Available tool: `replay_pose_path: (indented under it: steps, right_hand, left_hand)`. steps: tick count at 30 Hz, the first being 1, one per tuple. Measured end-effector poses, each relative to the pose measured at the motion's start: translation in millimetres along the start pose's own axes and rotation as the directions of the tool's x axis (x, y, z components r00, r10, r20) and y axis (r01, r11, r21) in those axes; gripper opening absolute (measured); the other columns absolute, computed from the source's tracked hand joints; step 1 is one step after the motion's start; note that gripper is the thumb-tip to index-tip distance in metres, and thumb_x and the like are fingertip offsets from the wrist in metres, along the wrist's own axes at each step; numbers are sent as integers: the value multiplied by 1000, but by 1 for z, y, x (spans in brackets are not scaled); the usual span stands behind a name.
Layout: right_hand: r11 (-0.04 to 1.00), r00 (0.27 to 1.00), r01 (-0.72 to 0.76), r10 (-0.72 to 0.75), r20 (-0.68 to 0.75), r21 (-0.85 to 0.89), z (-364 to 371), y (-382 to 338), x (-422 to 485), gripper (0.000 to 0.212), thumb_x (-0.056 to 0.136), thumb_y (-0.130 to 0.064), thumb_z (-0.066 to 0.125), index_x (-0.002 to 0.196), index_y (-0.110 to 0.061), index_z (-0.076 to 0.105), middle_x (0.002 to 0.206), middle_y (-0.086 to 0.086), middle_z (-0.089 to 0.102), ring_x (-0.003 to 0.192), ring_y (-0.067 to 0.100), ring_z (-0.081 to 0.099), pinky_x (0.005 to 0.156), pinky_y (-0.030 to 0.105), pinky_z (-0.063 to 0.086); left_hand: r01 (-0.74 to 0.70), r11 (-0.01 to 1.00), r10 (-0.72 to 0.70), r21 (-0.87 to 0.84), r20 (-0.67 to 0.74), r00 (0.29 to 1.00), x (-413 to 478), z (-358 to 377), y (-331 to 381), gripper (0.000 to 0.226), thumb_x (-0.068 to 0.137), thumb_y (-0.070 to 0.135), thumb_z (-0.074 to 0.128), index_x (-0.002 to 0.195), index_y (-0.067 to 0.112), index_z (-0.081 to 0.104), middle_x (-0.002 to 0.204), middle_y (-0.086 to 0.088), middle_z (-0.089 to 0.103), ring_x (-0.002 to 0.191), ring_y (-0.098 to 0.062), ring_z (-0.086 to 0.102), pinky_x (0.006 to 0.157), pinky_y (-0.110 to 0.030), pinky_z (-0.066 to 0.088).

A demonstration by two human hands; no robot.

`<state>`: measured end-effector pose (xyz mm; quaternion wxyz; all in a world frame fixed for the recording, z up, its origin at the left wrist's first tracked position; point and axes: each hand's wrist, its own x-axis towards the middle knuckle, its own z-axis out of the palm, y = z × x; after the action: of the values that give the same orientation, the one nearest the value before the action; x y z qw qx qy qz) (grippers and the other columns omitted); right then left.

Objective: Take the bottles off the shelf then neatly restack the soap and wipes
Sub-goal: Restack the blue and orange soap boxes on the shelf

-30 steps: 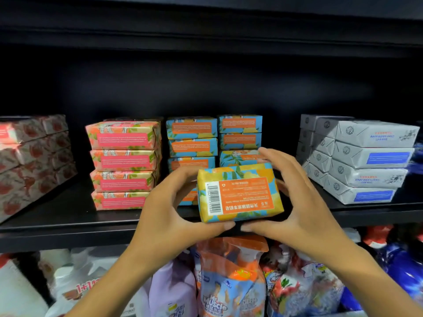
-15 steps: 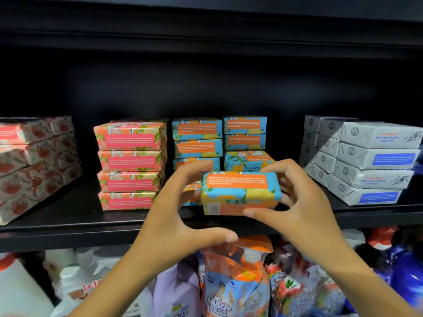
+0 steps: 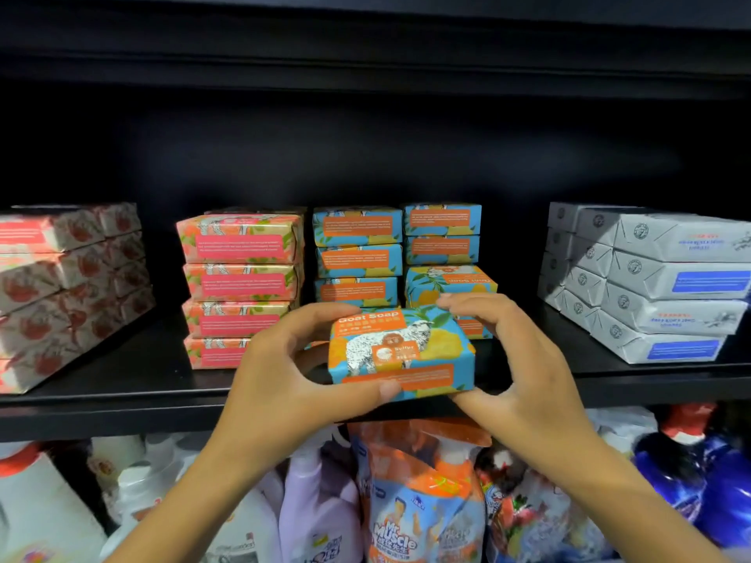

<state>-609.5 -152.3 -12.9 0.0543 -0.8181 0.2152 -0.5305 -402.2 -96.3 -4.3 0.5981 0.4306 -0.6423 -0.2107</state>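
I hold a blue-and-orange Goat Soap bar (image 3: 402, 351) in front of the black shelf edge (image 3: 122, 412), its goat picture facing me. My left hand (image 3: 284, 384) grips its left end, thumb under the front edge. My right hand (image 3: 524, 371) grips its right end, fingers over the top. Behind it stand two stacks of the same blue soap (image 3: 357, 253), with one bar (image 3: 451, 282) lying picture-up on the right stack. A pink soap stack (image 3: 242, 286) is to the left.
Red-patterned soap packs (image 3: 61, 290) fill the shelf's left end and grey-white soap boxes (image 3: 658, 278) the right end. Below the shelf stand detergent bottles (image 3: 317, 509) and a Mr Muscle refill pouch (image 3: 422, 514).
Both hands have rolled the soap bar towards me: a second ago its barcode side faced me, then its narrow side, now the goat picture. It sits slightly lower and closer.
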Motion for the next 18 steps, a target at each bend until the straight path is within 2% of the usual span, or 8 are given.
replay_pose_path:
  steps: [2, 4, 6, 8, 10, 13, 18]
  right_hand:
    - [997, 998, -65, 65, -1, -49, -3, 5, 0, 48, 74, -27, 72, 118, -22, 52, 119, -17, 55, 117, -3, 49, 94, 9, 37]
    - [985, 990, -130, 136, 47, -110, -5, 13, -4, 48, 76, -44, 66, 117, -23, 55, 117, -20, 55, 114, -4, 49, 93, 8, 36]
    - [964, 960, -203, 231, 161, -173, -5, 20, -8, 52, 74, -59, 57, 116, -28, 57, 116, -24, 54, 113, -6, 48, 93, 10, 37]
    - [942, 922, -205, 277, 270, -265, -1, 28, -14, 55, 72, -68, 50, 113, -32, 58, 113, -24, 55, 110, -5, 48, 91, 16, 42]
    - [927, 914, -149, 262, 310, -344, 2, 32, -19, 55, 72, -69, 45, 109, -31, 60, 110, -22, 55, 108, -4, 46, 88, 19, 44]
    - [929, 923, -132, 242, 300, -345, 2, 36, -21, 54, 74, -67, 45, 109, -30, 62, 109, -21, 56, 107, -4, 45, 86, 17, 42]
    - [928, 932, -98, 213, 295, -359, 4, 39, -24, 50, 78, -64, 45, 109, -29, 62, 108, -19, 58, 104, -3, 47, 83, 16, 43]
  left_hand:
    - [-12, 999, 17, 53, -97, 995, 2, -3, 1, 67, 39, 45, 85, 101, 27, 66, 97, 15, 71, 86, -1, 68, 68, -13, 52]
    - [-24, 993, 45, 116, -179, 983, 5, -5, 1, 65, 44, 47, 91, 100, 28, 65, 95, 21, 70, 84, 4, 66, 67, -8, 49]
    - [-15, 982, 59, 189, -230, 971, 7, -4, 1, 68, 44, 46, 92, 103, 26, 64, 92, 18, 71, 86, 6, 65, 69, -7, 49]
    - [-10, 960, 84, 281, -254, 964, 8, -2, -1, 69, 47, 50, 87, 108, 26, 62, 96, 19, 67, 88, 5, 64, 71, -9, 50]
    - [-24, 912, 136, 410, -247, 959, 9, 1, -4, 73, 54, 60, 83, 115, 26, 60, 103, 19, 63, 91, 0, 64, 74, -17, 54]
    - [-69, 836, 228, 544, -230, 946, 9, 8, -9, 74, 61, 63, 67, 119, 19, 61, 102, 19, 57, 94, -10, 63, 77, -29, 54]
    - [-117, 714, 340, 691, -195, 920, 13, 14, -16, 65, 70, 54, 68, 118, 10, 62, 112, -1, 66, 100, -11, 57, 80, -23, 43]
